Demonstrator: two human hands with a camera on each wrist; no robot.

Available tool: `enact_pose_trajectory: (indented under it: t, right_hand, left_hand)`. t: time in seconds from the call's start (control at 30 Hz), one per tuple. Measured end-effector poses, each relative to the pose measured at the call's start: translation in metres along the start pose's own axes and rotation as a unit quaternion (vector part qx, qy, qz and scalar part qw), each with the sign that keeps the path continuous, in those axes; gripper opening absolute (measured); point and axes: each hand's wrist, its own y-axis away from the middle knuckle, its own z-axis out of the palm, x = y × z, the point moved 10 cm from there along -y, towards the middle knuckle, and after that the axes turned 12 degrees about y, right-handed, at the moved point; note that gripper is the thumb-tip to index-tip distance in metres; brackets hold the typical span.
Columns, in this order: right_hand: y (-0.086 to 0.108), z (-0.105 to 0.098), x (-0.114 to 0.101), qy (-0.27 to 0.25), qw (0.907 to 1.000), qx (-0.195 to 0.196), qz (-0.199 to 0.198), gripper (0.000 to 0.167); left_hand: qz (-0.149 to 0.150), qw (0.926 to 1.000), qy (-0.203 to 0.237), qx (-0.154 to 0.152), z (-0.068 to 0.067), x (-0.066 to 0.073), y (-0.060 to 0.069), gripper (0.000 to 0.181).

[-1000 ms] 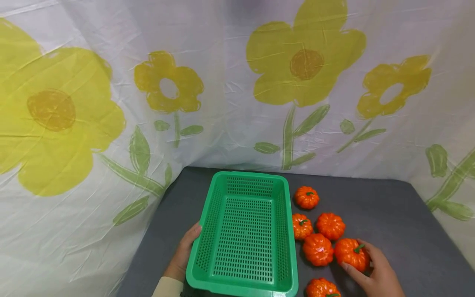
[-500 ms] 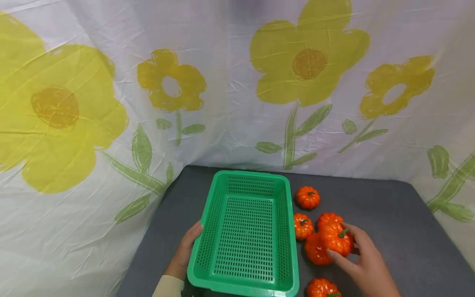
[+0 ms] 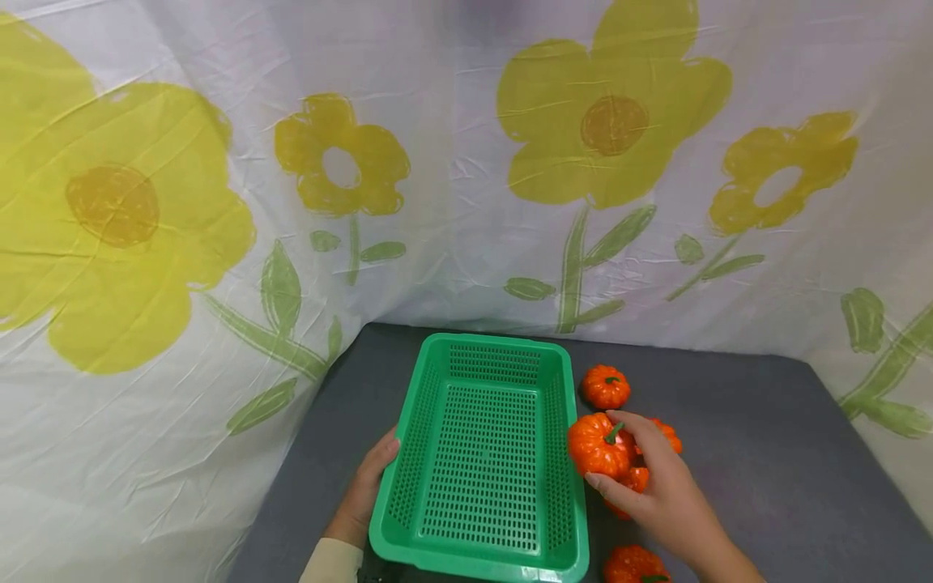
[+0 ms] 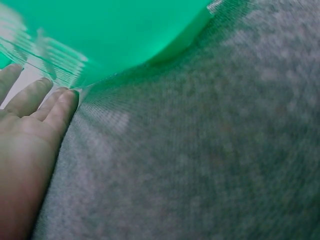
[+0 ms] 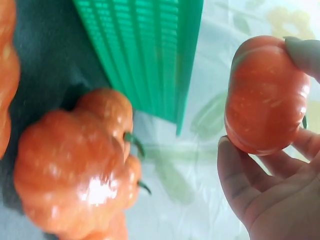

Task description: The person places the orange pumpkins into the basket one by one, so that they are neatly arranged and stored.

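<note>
A small orange pumpkin (image 3: pixel 598 447) with a green stem is held between the thumb and fingers of my right hand (image 3: pixel 669 490), raised just beside the basket's right rim. In the right wrist view the same pumpkin (image 5: pixel 265 100) sits in the fingertips, apart from the others. The green perforated basket (image 3: pixel 481 559) lies in the middle of the table, and no pumpkin shows inside it. Against its left side rests my left hand (image 3: pixel 368 486); in the left wrist view its fingers (image 4: pixel 62 107) reach fairly straight to the basket's outer wall.
Other pumpkins stand right of the basket: one at the back (image 3: pixel 606 388), one near the front edge (image 3: pixel 632 564), and some partly hidden behind my right hand. The dark grey table (image 3: pixel 787 478) meets a flower-printed sheet (image 3: pixel 452 243) at its back and sides.
My right hand has lifted a pumpkin from the right of the group and carried it left, over the others, to the basket's rim. The left hand stays at the basket.
</note>
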Motion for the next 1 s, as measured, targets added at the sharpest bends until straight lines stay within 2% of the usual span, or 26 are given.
enact_pose_trajectory:
  t: [0.03, 0.13, 0.27, 0.53, 0.77, 1.0]
  right_hand:
    - [-0.002, 0.003, -0.003, -0.004, 1.0, -0.006, -0.003, 0.073]
    - [-0.007, 0.008, -0.015, -0.001, 0.9995, -0.013, -0.027, 0.073]
    - [-0.014, 0.013, -0.03, 0.007, 0.9983, -0.019, -0.054, 0.072]
    - [-0.032, 0.021, -0.039, 0.008, 0.998, -0.036, -0.052, 0.071]
    - [-0.043, 0.036, -0.033, -0.005, 0.9981, -0.045, -0.042, 0.073]
    - [-0.057, 0.047, -0.037, -0.021, 0.9977, -0.054, -0.035, 0.073]
  left_hand:
    - [-0.004, 1.0, 0.006, 0.002, 0.001, -0.001, 0.001, 0.063]
    - [-0.019, 0.999, 0.024, 0.034, -0.001, -0.003, 0.004, 0.064]
    - [-0.023, 0.9981, 0.031, 0.049, -0.001, -0.004, 0.005, 0.063]
    - [0.007, 0.9994, -0.003, 0.034, -0.001, 0.0, 0.006, 0.062]
    - [-0.006, 0.9992, 0.01, 0.04, -0.003, -0.002, 0.008, 0.062]
    - [0.006, 0.9998, 0.006, 0.018, 0.0, 0.0, 0.006, 0.062]
